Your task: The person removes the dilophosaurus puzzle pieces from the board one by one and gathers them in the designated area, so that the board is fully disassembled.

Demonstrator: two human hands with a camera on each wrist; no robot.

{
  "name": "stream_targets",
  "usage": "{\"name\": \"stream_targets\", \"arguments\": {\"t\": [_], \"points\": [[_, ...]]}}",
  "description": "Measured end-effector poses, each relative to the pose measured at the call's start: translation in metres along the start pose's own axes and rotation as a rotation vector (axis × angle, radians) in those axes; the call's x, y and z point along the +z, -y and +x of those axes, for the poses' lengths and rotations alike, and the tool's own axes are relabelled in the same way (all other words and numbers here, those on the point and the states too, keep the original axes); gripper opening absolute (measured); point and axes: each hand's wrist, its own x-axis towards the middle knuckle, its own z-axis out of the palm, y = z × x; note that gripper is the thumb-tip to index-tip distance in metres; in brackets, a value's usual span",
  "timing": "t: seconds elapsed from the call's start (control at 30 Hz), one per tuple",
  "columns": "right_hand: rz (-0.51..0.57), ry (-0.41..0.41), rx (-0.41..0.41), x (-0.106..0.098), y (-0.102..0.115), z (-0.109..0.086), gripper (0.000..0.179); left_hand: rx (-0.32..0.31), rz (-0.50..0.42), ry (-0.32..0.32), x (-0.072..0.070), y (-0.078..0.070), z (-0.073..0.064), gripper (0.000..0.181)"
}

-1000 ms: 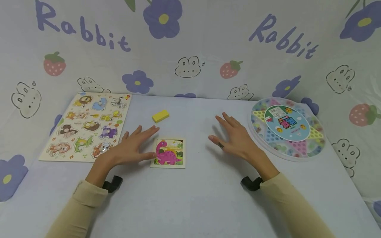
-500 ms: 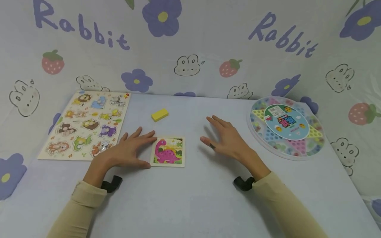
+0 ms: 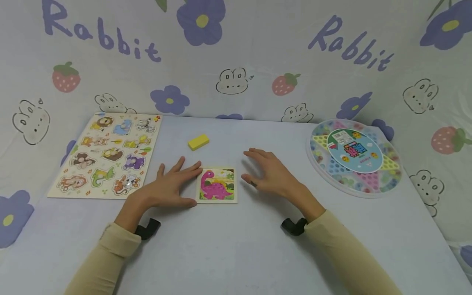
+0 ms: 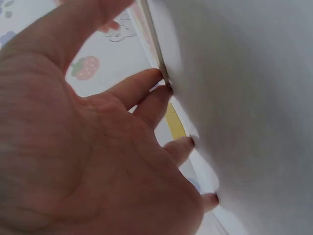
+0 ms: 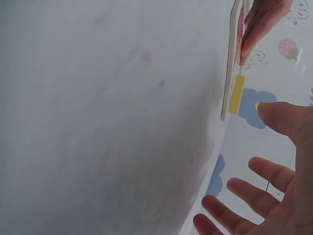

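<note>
dinosaur puzzle [image 3: 216, 185] | left hand [image 3: 164, 187] touching left edge | right edge apart from right hand [image 3: 272, 174] | both spread, empty

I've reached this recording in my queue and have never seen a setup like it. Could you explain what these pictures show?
There is no machine here, just a person's two bare hands. The wide picture comes from a camera worn on the head, looking forward and down. The two close ones come from a camera on each wrist, so each shows its own hand's work, rather tilted.

On the pale table, from left to right, lie an animal puzzle board, a yellow block, a small dinosaur picture and a round game board.

Neither hand grips anything. The left hand touches the dinosaur picture's left edge with its fingertips; the right hand is apart from it, on the other side, fingers spread.
</note>
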Motion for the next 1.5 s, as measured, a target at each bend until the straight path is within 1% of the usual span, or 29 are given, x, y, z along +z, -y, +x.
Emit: {"name": "stream_targets", "arguments": {"t": [0.23,0.37,0.53,0.67,0.8,1.0,1.23,1.5], "points": [[0.021,0.014,-0.019,0.008,0.011,0.007,0.064,0.016,-0.04,-0.006,0.005,0.003,0.004,0.098],[0.043,0.033,-0.058,0.013,0.019,0.012,0.058,0.017,-0.043,-0.012,0.007,0.006,0.003,0.1],[0.025,0.062,-0.125,0.018,0.03,0.021,0.049,0.02,-0.037,-0.016,0.01,0.011,0.003,0.101],[0.001,0.081,-0.15,0.021,0.038,0.028,0.044,0.033,-0.032,-0.026,0.012,0.014,0.003,0.1],[-0.008,0.095,-0.162,0.024,0.045,0.033,0.043,0.045,-0.039,-0.036,0.014,0.015,0.003,0.099],[0.0,0.147,-0.169,0.028,0.052,0.044,0.04,0.05,-0.041,-0.051,0.014,0.015,0.001,0.098],[-0.007,0.18,-0.21,0.031,0.058,0.056,0.033,0.06,-0.034,-0.067,0.014,0.015,-0.001,0.096],[-0.007,0.244,-0.241,0.031,0.061,0.068,0.031,0.081,-0.05,-0.087,0.015,0.016,-0.001,0.094]]}}
